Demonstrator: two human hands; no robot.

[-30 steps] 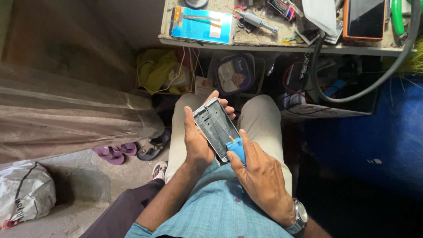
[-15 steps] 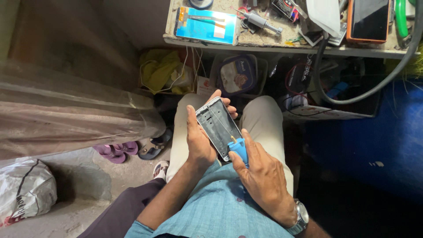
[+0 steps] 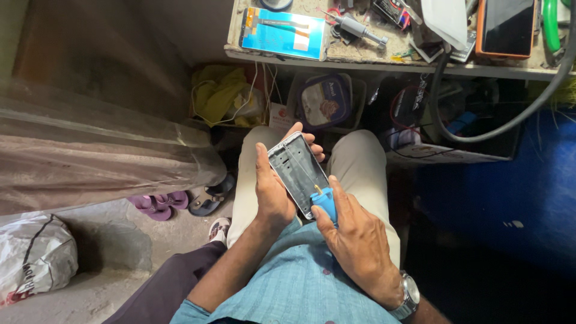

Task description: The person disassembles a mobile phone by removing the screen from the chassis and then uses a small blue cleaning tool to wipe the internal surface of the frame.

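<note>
My left hand [image 3: 273, 187] grips an opened phone frame [image 3: 296, 171], grey inside with a silver rim, held tilted above my lap. Fingers wrap its far edge and the thumb lies along its near left side. My right hand [image 3: 359, 240] holds a small tool with a blue handle [image 3: 326, 203]; its yellowish tip touches the lower right part of the frame's inside. A metal wristwatch [image 3: 410, 296] sits on my right wrist. Beige trousers and a blue shirt fill the space below the hands.
A cluttered workbench [image 3: 396, 60] runs along the top, bearing a blue flat package [image 3: 283, 33], a screwdriver [image 3: 354, 27], an orange-edged tablet [image 3: 507, 27] and a grey hose [image 3: 510, 123]. Under it are a yellow cloth [image 3: 219, 96] and a tub [image 3: 324, 99]. Sandals [image 3: 180, 203] lie left on the floor.
Both hands and the phone frame stay nearly in place. The blue tool's tip has shifted slightly along the frame's lower inside.
</note>
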